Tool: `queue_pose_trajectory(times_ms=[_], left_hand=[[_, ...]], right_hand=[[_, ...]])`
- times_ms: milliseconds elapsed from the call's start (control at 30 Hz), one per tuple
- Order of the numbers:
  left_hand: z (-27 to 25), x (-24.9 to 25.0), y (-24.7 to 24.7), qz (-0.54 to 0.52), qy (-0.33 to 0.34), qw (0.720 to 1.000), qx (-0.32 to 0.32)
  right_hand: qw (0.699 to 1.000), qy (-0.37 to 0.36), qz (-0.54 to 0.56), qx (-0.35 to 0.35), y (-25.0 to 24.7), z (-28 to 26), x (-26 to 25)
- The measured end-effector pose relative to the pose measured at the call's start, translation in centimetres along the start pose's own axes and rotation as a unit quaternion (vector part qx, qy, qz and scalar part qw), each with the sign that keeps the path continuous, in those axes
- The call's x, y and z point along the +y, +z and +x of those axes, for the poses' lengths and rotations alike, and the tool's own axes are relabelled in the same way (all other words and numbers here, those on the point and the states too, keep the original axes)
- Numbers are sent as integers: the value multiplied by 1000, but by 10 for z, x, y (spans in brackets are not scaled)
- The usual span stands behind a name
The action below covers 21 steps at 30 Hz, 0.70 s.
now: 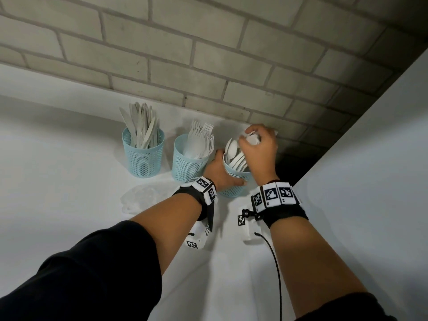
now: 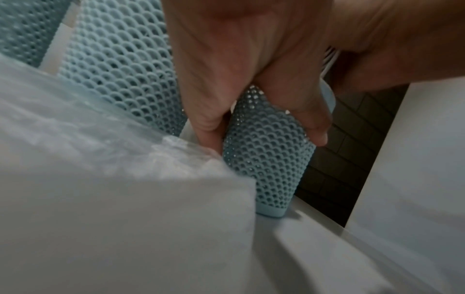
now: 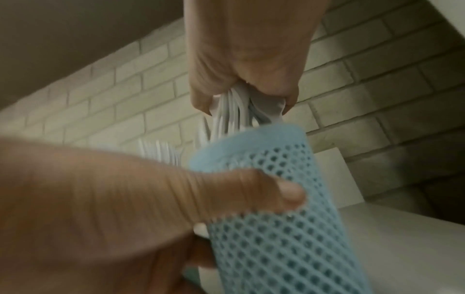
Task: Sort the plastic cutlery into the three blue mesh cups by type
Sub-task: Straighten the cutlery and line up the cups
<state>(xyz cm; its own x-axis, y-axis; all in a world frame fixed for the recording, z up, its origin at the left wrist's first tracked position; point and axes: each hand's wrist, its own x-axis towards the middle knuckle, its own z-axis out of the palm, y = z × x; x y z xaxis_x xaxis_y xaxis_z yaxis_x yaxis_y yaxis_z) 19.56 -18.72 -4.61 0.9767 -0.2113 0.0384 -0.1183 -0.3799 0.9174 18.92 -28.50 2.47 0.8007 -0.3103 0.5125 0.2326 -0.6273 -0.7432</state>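
Observation:
Three blue mesh cups stand in a row by the brick wall. The left cup (image 1: 143, 158) holds knives (image 1: 141, 128). Forks (image 1: 200, 140) fill the middle cup (image 1: 188, 165). My left hand (image 1: 222, 174) grips the right cup (image 1: 234, 179), fingers and thumb wrapped round its mesh side (image 2: 266, 151). That cup looks tilted toward me. My right hand (image 1: 254, 144) is above its mouth and grips a bunch of white spoons (image 1: 236, 156), whose lower ends reach down into the cup (image 3: 276, 199). The spoons (image 3: 234, 111) fan out below my curled fingers.
A crumpled clear plastic bag (image 1: 143, 198) lies on the white counter (image 1: 69, 181) in front of the cups. A white panel (image 1: 370, 181) rises at the right, with a dark gap behind the right cup. The brick wall (image 1: 208, 54) closes the back.

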Motion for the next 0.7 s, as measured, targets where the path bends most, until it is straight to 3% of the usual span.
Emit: queue_pose_trajectory(times_ms=[367, 500, 567, 633, 700], left_hand=[[4, 1, 0, -6, 11, 1000, -14], [6, -2, 2, -17, -1, 1000, -21], [7, -3, 2, -14, -2, 1000, -19], [6, -4, 3, -26, 7, 1000, -10], [7, -5, 3, -29, 8, 1000, -8]], right_hand=[[990, 56, -41, -122, 6, -7, 15], [980, -7, -136, -148, 16, -3, 9], [977, -19, -172, -123, 16, -2, 13], [986, 22, -158, -50, 15, -3, 15], [983, -1, -176, -50, 15, -7, 14]])
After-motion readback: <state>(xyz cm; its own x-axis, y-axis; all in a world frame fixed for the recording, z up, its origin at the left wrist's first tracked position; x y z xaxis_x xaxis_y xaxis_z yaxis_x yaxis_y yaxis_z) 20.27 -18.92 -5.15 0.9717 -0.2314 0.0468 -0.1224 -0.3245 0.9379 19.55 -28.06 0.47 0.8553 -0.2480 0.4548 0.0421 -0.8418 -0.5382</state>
